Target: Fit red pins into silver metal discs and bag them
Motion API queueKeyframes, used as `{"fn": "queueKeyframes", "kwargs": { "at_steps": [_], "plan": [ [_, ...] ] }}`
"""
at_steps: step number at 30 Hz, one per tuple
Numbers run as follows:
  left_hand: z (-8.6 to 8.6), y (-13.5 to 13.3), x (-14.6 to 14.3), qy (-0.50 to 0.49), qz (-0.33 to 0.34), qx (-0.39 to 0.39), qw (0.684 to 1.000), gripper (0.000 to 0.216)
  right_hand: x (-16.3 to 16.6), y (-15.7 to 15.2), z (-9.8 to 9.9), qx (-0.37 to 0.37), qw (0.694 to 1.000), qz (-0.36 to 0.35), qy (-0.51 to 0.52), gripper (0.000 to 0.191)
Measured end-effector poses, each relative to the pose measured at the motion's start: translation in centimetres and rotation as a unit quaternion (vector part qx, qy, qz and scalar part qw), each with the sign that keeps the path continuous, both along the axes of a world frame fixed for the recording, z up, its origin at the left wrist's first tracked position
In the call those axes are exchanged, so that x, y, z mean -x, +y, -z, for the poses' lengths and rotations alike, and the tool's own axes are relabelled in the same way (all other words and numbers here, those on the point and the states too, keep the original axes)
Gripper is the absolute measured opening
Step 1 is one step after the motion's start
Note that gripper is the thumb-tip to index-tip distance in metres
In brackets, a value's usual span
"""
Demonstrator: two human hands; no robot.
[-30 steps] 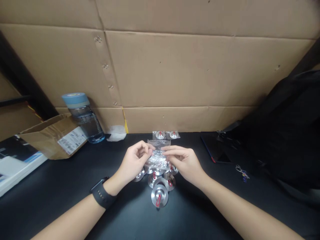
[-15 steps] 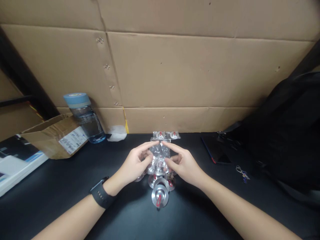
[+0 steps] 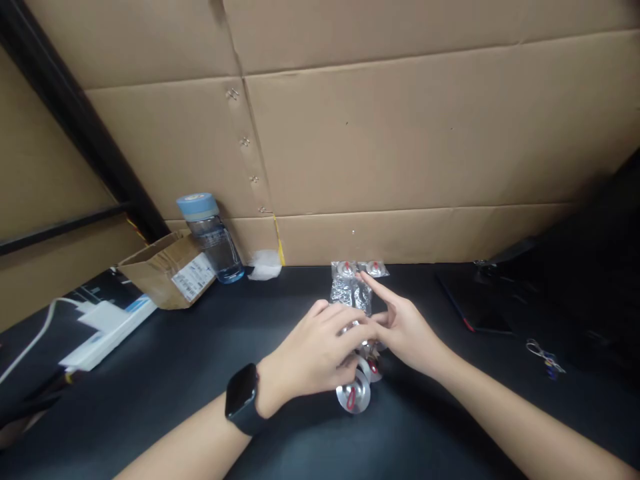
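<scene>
Head view: we are bagging metal discs (image 3: 356,393); 2 packets (image 3: 360,269) are lying at the bench's (image 3: 200,400) back edge, more discs waiting loose under our touching left hand (image 3: 315,353) and right hand (image 3: 405,330), grips unclear.

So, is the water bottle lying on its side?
No, the water bottle stands upright by the cardboard wall, next to the small box.

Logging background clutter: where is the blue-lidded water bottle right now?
Head view, upper left: the water bottle stands at the back edge of the table against the cardboard wall, between the cardboard box and a white wad.
</scene>
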State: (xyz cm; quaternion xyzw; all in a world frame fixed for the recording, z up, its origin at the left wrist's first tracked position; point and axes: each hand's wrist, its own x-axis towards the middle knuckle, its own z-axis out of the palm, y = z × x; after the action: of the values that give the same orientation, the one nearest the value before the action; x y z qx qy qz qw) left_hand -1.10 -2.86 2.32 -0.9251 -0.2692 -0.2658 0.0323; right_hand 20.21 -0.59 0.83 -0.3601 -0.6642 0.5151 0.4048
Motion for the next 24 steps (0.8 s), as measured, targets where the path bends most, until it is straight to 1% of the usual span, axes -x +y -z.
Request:
{"fn": "queueKeyframes", "kwargs": {
  "at_steps": [3, 4, 6, 7, 9, 12, 15, 19, 21, 24],
  "plan": [
    [0.4, 0.1, -0.2, 0.016, -0.024, -0.074, 0.997, 0.017, 0.1, -0.5, -0.3, 0.020, 0.999, -0.042, 0.018, 0.086],
    [0.5, 0.3, 0.0, 0.013, -0.029, -0.090, 0.995, 0.013, 0.1, -0.6, -0.4, 0.026, 0.998, -0.059, 0.021, 0.084],
    [0.8, 0.7, 0.4, 0.012, -0.036, -0.104, 0.994, 0.015, 0.0, -0.9, -0.6, 0.023, 0.997, -0.078, 0.012, 0.081],
    [0.9, 1.0, 0.6, 0.014, -0.041, -0.105, 0.994, 0.017, 0.0, -1.1, -0.7, 0.007, 0.997, -0.076, 0.000, 0.079],
    [1.0, 1.6, 1.3, 0.002, -0.053, -0.111, 0.992, 0.018, 0.0, -1.2, -0.8, -0.055, 0.996, -0.055, -0.038, 0.076],
    [0.9, 2.8, 3.0, -0.070, -0.092, -0.142, 0.983, 0.018, -0.1, -1.2, -0.7, -0.155, 0.983, -0.017, -0.099, 0.072],
    [0.5, 4.6, 5.7, -0.109, -0.186, -0.178, 0.960, 0.015, -0.1, -1.1, -0.4, -0.201, 0.970, -0.010, -0.140, 0.073],
    [0.3, 7.0, 10.0, -0.084, -0.347, -0.184, 0.916, 0.019, -0.1, -0.9, -0.1, -0.224, 0.961, -0.018, -0.160, 0.072],
    [0.7, 8.0, 11.9, -0.060, -0.390, -0.170, 0.903, 0.018, -0.2, -0.9, 0.0, -0.229, 0.960, -0.020, -0.159, 0.071],
    [1.9, 9.3, 13.9, -0.006, -0.418, -0.128, 0.899, 0.017, -0.4, -0.8, -0.3, -0.243, 0.954, -0.021, -0.172, 0.068]
  ]
}}
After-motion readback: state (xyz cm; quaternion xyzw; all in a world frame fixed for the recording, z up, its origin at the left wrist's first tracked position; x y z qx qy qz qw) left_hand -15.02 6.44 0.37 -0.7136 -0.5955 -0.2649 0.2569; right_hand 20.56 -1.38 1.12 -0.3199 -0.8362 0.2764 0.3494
